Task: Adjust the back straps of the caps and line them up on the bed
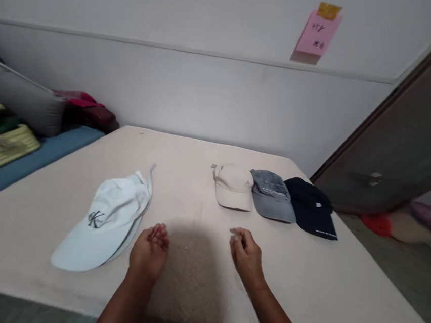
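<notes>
My left hand is over the near part of the table, palm turned upward with its fingers loosely bent, holding nothing. Just to its left lies a white baseball cap with dark letters on the front, its brim toward the near left and its strap sticking up. A second pale brim edge shows beneath that brim. My right hand is loosely curled with a gap between thumb and fingers, also with nothing in it. Beyond it, side by side, are a beige cap, a grey cap and a dark navy cap.
A light cloth covers the table, which meets a white wall. A pink note is taped up there. At left are a grey cushion and a blue surface; a dark door stands at right.
</notes>
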Demonstrator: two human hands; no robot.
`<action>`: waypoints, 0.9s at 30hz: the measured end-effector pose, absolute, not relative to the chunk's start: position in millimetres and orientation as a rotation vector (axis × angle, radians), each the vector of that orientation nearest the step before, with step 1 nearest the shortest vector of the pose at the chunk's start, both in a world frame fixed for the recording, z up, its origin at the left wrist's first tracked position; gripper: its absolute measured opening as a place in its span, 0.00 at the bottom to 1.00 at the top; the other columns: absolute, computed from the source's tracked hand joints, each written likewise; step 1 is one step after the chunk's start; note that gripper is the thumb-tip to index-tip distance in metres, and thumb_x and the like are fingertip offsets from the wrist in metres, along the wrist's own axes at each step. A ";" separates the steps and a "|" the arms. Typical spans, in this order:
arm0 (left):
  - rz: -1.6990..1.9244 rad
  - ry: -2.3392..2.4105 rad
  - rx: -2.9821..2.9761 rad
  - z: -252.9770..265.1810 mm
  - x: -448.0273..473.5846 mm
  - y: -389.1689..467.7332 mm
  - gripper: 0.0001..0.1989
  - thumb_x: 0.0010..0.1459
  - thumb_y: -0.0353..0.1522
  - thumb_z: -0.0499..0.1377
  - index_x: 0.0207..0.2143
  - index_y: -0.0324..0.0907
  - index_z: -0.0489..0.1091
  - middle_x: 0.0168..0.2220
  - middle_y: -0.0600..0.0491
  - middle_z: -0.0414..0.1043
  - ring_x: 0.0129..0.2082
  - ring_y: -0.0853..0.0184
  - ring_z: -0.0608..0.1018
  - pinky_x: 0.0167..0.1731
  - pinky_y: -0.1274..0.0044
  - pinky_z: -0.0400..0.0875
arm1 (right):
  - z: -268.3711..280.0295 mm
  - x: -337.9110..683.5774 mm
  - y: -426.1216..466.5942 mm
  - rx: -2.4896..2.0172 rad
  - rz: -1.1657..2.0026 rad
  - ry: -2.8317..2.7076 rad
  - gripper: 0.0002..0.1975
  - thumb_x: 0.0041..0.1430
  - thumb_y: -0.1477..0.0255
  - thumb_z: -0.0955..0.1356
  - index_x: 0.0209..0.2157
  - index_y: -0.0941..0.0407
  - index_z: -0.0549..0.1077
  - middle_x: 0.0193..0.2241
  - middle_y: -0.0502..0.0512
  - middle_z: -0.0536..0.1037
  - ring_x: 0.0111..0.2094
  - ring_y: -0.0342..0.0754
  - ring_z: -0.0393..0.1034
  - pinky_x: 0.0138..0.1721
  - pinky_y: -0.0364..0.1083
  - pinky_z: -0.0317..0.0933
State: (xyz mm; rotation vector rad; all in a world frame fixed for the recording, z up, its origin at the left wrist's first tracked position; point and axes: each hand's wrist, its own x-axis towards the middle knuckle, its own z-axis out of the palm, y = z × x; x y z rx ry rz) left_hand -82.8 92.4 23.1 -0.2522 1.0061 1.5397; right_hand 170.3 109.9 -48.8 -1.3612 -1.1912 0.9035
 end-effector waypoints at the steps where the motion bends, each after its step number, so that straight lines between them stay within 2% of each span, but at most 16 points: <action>1: 1.561 1.011 -0.276 22.6 -89.2 92.2 0.09 0.56 0.21 0.50 0.28 0.38 0.65 0.26 0.53 0.70 0.20 0.74 0.73 0.18 0.83 0.69 | -48.7 168.2 103.6 -1.449 0.799 -1.316 0.12 0.54 0.65 0.65 0.38 0.55 0.70 0.21 0.48 0.72 0.19 0.44 0.64 0.22 0.43 0.58; 6: 1.618 0.992 -0.402 24.0 -122.4 86.1 0.08 0.60 0.24 0.46 0.31 0.38 0.61 0.28 0.51 0.68 0.21 0.73 0.73 0.17 0.82 0.70 | -44.3 166.2 103.2 -1.628 0.505 -1.526 0.11 0.57 0.65 0.61 0.35 0.55 0.71 0.26 0.54 0.77 0.28 0.50 0.70 0.32 0.46 0.61; 10: 1.622 0.956 -0.414 22.8 -134.7 77.2 0.08 0.63 0.27 0.46 0.33 0.36 0.62 0.29 0.49 0.68 0.24 0.71 0.75 0.19 0.81 0.73 | -44.5 165.9 108.5 -1.665 0.489 -1.538 0.12 0.56 0.65 0.61 0.35 0.56 0.71 0.25 0.54 0.77 0.26 0.50 0.70 0.29 0.45 0.61; 16: 1.666 0.933 -0.335 19.8 -134.5 61.3 0.07 0.62 0.26 0.49 0.31 0.37 0.64 0.28 0.51 0.70 0.23 0.73 0.74 0.21 0.83 0.73 | -46.5 164.3 109.2 -1.702 0.415 -1.534 0.12 0.56 0.65 0.60 0.35 0.55 0.71 0.26 0.55 0.77 0.26 0.50 0.70 0.30 0.46 0.61; 22: 1.730 0.880 -0.163 25.9 -142.0 46.4 0.07 0.57 0.22 0.52 0.29 0.36 0.67 0.25 0.56 0.67 0.17 0.77 0.69 0.15 0.85 0.66 | -46.5 164.2 111.3 -1.725 0.397 -1.541 0.12 0.55 0.64 0.60 0.34 0.55 0.71 0.27 0.55 0.78 0.29 0.51 0.71 0.33 0.47 0.61; 27: 1.907 0.927 -0.065 35.0 -179.1 44.5 0.07 0.54 0.22 0.53 0.24 0.39 0.65 0.20 0.60 0.61 0.16 0.78 0.65 0.15 0.87 0.61 | -46.6 163.9 112.1 -1.735 0.376 -1.551 0.12 0.55 0.64 0.60 0.34 0.55 0.70 0.30 0.57 0.78 0.32 0.53 0.72 0.36 0.48 0.61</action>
